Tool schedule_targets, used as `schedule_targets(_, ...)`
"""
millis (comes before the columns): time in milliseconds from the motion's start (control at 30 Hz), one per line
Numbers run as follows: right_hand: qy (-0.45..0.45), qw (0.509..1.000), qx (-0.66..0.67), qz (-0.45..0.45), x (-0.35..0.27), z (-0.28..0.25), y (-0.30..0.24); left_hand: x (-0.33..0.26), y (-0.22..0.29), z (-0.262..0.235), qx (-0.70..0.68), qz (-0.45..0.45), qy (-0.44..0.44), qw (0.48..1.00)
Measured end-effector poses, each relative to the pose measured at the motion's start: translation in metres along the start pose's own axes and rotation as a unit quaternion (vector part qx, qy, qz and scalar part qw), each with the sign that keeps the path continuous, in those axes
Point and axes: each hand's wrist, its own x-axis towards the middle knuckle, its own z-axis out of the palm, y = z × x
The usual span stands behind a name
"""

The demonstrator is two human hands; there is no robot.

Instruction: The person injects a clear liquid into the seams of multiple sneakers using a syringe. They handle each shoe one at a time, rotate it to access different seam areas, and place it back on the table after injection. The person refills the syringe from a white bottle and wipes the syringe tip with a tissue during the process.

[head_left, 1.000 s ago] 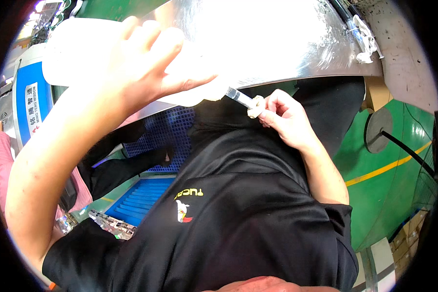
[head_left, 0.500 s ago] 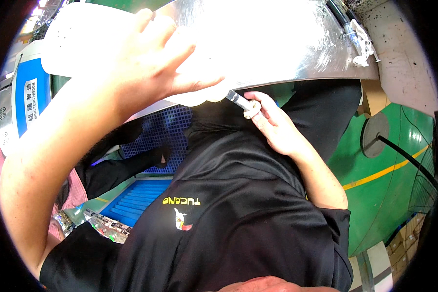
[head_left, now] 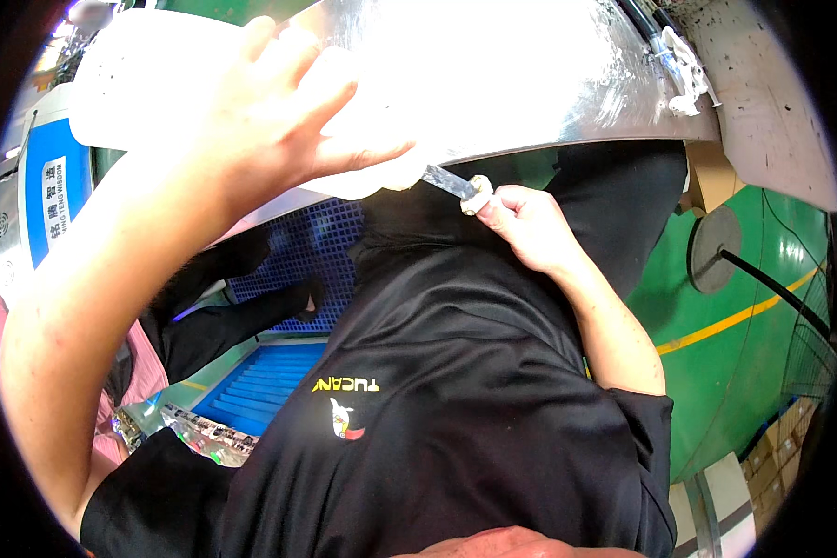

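Note:
My left hand (head_left: 293, 126) lies with fingers spread over a white rounded piece (head_left: 158, 56), which is washed out by glare. Whether it presses on the piece is hard to tell. Thumb and fingers of my right hand (head_left: 538, 231) are closed at the end of a slim clear tube (head_left: 447, 180) with a lumpy white collar (head_left: 477, 195), syringe-like in shape. The tube's other end meets the edge of the pale piece below my left hand. Both are at the near edge of a shiny metal work surface (head_left: 530, 130).
Black tubes and crumpled white material (head_left: 686, 79) lie at the surface's right end. Below left are a blue perforated crate (head_left: 293, 251) and a person in a pink top (head_left: 144, 367). A round grey base with a black pole (head_left: 716, 251) stands on the green floor (head_left: 688, 400).
My right fingers have drawn back toward the tube's collared end, and the index finger no longer reaches past it. My left hand keeps its spread pose, with the whole view shifted slightly.

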Motion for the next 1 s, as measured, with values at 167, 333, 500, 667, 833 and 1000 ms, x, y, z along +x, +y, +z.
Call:
schedule_targets(167,0.014,1.0,-0.022,0.001,0.002,0.0,0.005,-0.002,0.0,-0.005,-0.005,0.002,-0.015,1.0)
schedule_targets(333,0.021,0.998,-0.051,0.022,-0.002,-0.005,-0.006,-0.004,0.001,-0.007,-0.018,-0.009,-0.054,0.998)
schedule_targets(500,0.037,0.999,-0.019,0.019,-0.021,-0.031,-0.024,-0.006,0.006,-0.011,-0.116,-0.07,-0.052,0.989)
schedule_targets(667,0.052,0.99,0.13,-0.02,-0.042,-0.067,-0.018,-0.043,0.023,-0.018,-0.261,-0.299,0.065,0.915)
schedule_targets(833,0.057,0.963,0.246,-0.091,-0.049,-0.091,-0.011,-0.039,0.02,-0.022,-0.381,-0.427,0.39,0.722)
schedule_targets(1000,0.039,0.974,0.189,-0.122,-0.036,-0.086,-0.028,-0.056,-0.042,-0.085,-0.607,-0.327,0.639,0.341)
